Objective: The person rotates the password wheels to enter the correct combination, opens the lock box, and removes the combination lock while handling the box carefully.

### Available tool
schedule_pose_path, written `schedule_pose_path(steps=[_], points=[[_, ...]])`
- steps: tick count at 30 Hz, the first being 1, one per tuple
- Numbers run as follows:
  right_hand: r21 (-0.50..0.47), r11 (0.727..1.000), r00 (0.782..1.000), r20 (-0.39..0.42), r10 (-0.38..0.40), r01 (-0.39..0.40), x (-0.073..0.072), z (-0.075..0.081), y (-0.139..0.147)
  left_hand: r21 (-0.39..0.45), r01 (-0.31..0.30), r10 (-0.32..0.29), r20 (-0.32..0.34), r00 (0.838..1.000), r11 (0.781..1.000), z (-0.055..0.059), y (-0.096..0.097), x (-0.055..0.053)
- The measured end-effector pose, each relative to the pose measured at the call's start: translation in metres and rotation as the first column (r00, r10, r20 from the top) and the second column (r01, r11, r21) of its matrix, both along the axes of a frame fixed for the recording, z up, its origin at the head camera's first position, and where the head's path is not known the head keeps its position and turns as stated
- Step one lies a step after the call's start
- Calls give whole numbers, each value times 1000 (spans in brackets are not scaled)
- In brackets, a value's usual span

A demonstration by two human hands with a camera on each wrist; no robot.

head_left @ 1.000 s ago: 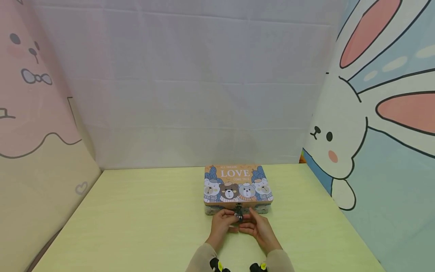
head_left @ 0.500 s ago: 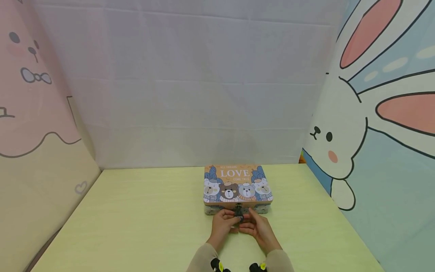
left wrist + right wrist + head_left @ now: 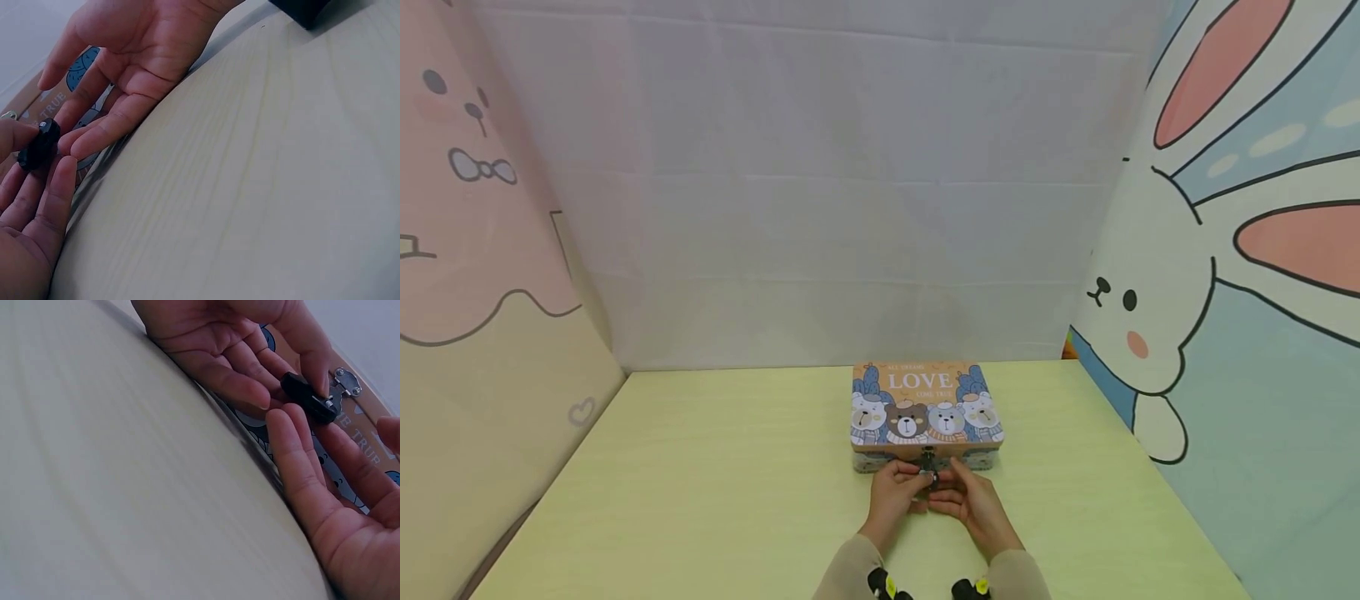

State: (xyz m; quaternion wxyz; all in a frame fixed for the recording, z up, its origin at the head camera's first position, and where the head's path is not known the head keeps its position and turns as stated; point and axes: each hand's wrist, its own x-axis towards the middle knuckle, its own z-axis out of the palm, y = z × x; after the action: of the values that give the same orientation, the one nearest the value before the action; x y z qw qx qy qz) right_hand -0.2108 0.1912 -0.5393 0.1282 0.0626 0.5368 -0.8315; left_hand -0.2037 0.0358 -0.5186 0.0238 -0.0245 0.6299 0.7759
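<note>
1. The bare left hand (image 3: 889, 502) grasps a small black lock, thumb pressed on its near face and fingers bent behind. It reaches inward from its beige sleeve (image 3: 850, 568), wrist low over the pale yellow wood-grain tabletop (image 3: 722, 483). A light, steady pinch should serve best here, so the lock neither twists nor swings.
2. The lock (image 3: 306, 397) sits at the front of the box, beside the silver metal clasp (image 3: 347, 382); whether its shackle is fastened is too small to tell. Fingertips are best kept to its edges, leaving its face readable.
3. The closed rectangular box (image 3: 927, 404), orange and blue with printed bears, stands behind both hands, and any pull should be gentle enough not to drag it.
4. The bare right hand (image 3: 973, 507) is unclenched: thumb lifted clear, index fingertip at the lock's end, other fingers gently bent toward the left fingertips. It would best support lightly.
</note>
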Motion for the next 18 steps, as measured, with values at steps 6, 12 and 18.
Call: schedule_pose_path(steps=[6, 12, 18], points=[[5, 1000, 1000, -6, 4, -4, 0, -1, 0, -11, -12, 13, 30, 999, 1000, -26, 4, -13], [4, 1000, 1000, -6, 12, -12, 0, -1, 0, -8, 1, 0, 41, 999, 1000, -32, 3, -16], [0, 1000, 1000, -6, 10, -10, -1, -1, 0, 18, 8, -9, 36, 999, 1000, -30, 2, -16]])
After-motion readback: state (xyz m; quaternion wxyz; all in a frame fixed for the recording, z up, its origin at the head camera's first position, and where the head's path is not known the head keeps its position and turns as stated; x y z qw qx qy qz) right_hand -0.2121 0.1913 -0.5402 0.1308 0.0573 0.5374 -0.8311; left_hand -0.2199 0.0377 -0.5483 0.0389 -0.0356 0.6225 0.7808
